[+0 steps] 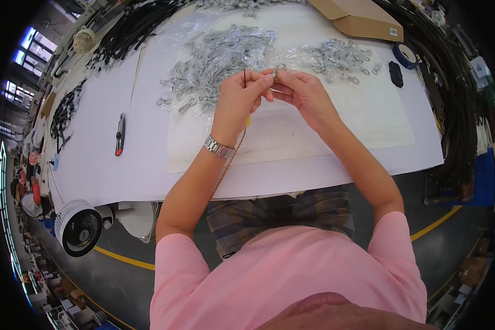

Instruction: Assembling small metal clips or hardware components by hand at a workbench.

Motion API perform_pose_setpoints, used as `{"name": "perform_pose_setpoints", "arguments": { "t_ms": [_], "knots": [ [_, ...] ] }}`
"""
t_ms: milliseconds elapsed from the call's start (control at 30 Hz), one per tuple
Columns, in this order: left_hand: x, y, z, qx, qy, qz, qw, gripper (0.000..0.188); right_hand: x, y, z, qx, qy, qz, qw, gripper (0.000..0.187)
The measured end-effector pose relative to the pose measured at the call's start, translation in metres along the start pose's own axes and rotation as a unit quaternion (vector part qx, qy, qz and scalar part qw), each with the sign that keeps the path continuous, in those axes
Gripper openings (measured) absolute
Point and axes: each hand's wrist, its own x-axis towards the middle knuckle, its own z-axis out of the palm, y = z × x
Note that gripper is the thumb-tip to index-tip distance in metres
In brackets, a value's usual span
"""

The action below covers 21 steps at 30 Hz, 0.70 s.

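Note:
My left hand (242, 93), with a metal watch on its wrist, is closed with thumb and fingers pinched. From beneath it a thin brown cord (232, 159) trails down past the wrist to the table's front edge, and a small yellow piece (248, 120) shows beside it. A thin dark tip sticks up above these fingers. My right hand (298, 91) pinches a small silver metal clasp (275, 70), its ring showing above the fingertips. Both hands meet over the table; fingers hide where cord and clasp come together, if they touch.
Behind my hands lie a large heap of silver metal clasps (220, 58) and a smaller heap (338, 58), partly in clear plastic. A utility knife (120, 135) lies left. Back right are a cardboard box (363, 25), tape roll (405, 55) and black object (395, 74). A fan (81, 231) stands lower left.

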Motion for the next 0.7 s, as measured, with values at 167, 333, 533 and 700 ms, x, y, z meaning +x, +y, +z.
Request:
{"name": "perform_pose_setpoints", "arguments": {
  "t_ms": [167,333,533,700],
  "knots": [
    [0.003,-0.001,-0.010,0.020,-0.020,-0.007,1.000,0.019,0.004,-0.006,0.000,-0.009,-0.068,-0.001,0.998,0.041],
    [0.003,0.004,-0.006,-0.008,-0.022,0.005,1.000,0.019,0.008,-0.002,0.000,0.018,-0.105,-0.006,0.994,0.043],
    [-0.001,0.010,-0.014,-0.020,-0.057,-0.030,0.998,0.022,0.005,0.003,0.003,0.014,-0.153,0.003,0.988,0.044],
    [0.009,0.022,-0.031,0.215,0.060,0.096,0.970,0.025,-0.001,-0.009,0.012,-0.017,-0.115,0.043,0.992,0.043]
  ]
}}
